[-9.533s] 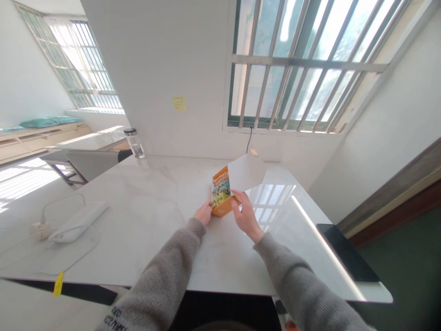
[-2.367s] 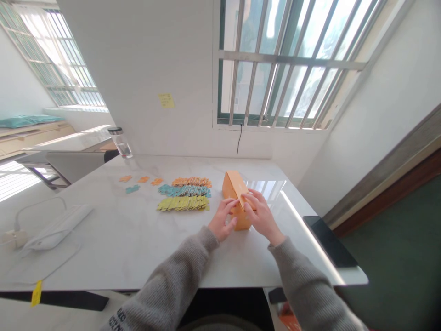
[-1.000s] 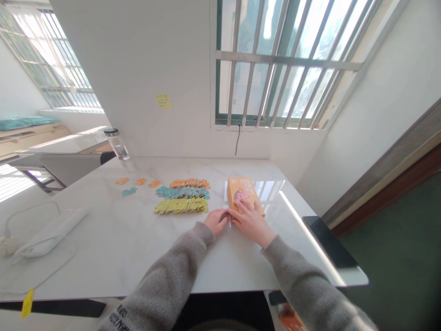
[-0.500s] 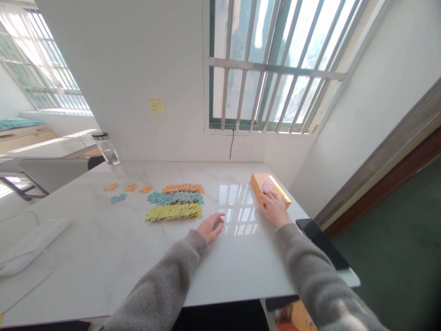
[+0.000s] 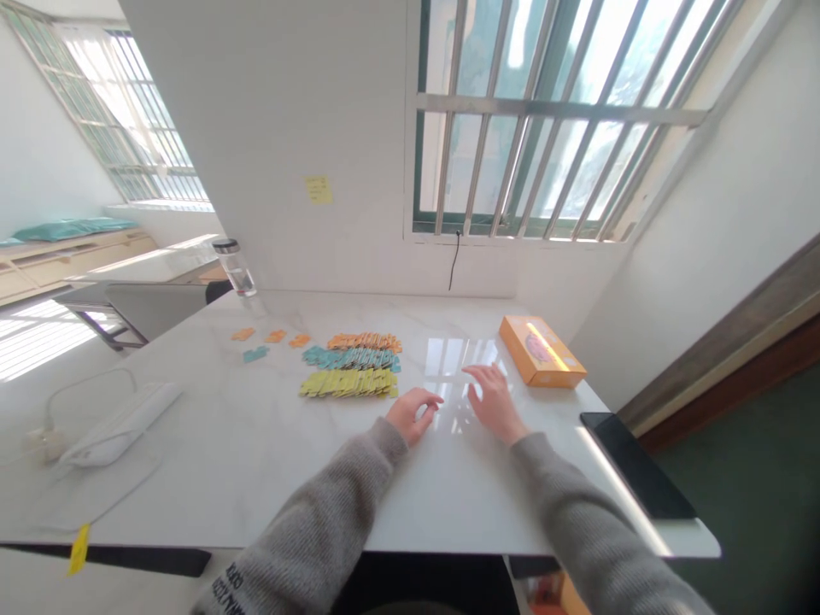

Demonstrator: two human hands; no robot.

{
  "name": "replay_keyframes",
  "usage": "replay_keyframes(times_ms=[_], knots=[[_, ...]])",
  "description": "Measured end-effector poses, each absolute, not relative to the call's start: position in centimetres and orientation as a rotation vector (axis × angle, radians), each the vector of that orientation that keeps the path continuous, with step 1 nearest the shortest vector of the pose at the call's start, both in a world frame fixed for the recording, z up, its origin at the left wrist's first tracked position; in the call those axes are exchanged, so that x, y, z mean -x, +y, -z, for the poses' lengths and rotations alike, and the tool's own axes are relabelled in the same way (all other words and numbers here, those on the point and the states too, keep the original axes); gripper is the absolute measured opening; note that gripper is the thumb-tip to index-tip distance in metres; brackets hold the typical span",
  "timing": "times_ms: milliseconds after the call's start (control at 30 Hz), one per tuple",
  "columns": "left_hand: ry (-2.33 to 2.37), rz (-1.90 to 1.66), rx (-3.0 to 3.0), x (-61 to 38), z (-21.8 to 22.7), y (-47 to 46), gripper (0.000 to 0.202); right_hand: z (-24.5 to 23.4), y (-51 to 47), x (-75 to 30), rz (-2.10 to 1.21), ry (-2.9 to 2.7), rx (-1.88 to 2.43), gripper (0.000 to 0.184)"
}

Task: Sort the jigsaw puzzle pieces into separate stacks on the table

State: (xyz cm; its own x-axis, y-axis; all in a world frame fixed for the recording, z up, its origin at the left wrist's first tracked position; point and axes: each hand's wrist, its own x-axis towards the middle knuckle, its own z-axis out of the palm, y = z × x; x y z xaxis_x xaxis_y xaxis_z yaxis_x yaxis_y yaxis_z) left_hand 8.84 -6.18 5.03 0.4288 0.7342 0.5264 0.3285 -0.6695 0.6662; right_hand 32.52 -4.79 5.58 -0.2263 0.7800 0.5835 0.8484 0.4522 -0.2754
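My left hand [image 5: 414, 414] rests over the white table [image 5: 256, 461] with its fingers loosely curved and apart, holding nothing. It is nearest to a row of yellow-green puzzle pieces [image 5: 349, 383]. Behind that row lie overlapping blue puzzle pieces [image 5: 352, 358] and orange puzzle pieces [image 5: 365, 342]. Farther left, a few loose orange pieces [image 5: 275, 336] and one blue piece [image 5: 254, 354] lie apart. My right hand [image 5: 493, 401] is open above the table, empty, a short way left of the orange box [image 5: 541, 350].
A black tablet-like slab [image 5: 634, 465] lies at the right edge. A clear bottle [image 5: 236, 269] stands at the back left. A white power strip [image 5: 121, 425] with cables lies on the left. A wall and barred window [image 5: 531, 107] rise behind the table.
My right hand has come off the orange box and moved left toward my left hand. The box stays on the table. My left hand has hardly moved; the view has shifted slightly.
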Motion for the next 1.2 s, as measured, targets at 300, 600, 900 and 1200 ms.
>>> replay_keyframes(times_ms=[300, 600, 900, 1200], knots=[[1.382, -1.494, -2.401, 2.5, -5.7, -4.5, 0.024, -4.3, -6.8, -24.3, -0.257, -2.198, 1.075, 0.04], [1.982, -0.646, -2.283, 15.1, -2.1, -1.9, 0.04, -3.7, -5.7, -20.9, -0.283, -2.213, 1.033, 0.043], [2.28, -0.772, -1.985, 20.6, -1.5, 1.6, 0.048, -3.8, -3.9, -17.4, -0.249, -2.169, 0.981, 0.039], [2.532, -0.626, -1.697, 27.3, -2.5, 6.8, 0.053, -3.1, -1.4, -15.4, -0.247, -2.151, 0.971, 0.036]])
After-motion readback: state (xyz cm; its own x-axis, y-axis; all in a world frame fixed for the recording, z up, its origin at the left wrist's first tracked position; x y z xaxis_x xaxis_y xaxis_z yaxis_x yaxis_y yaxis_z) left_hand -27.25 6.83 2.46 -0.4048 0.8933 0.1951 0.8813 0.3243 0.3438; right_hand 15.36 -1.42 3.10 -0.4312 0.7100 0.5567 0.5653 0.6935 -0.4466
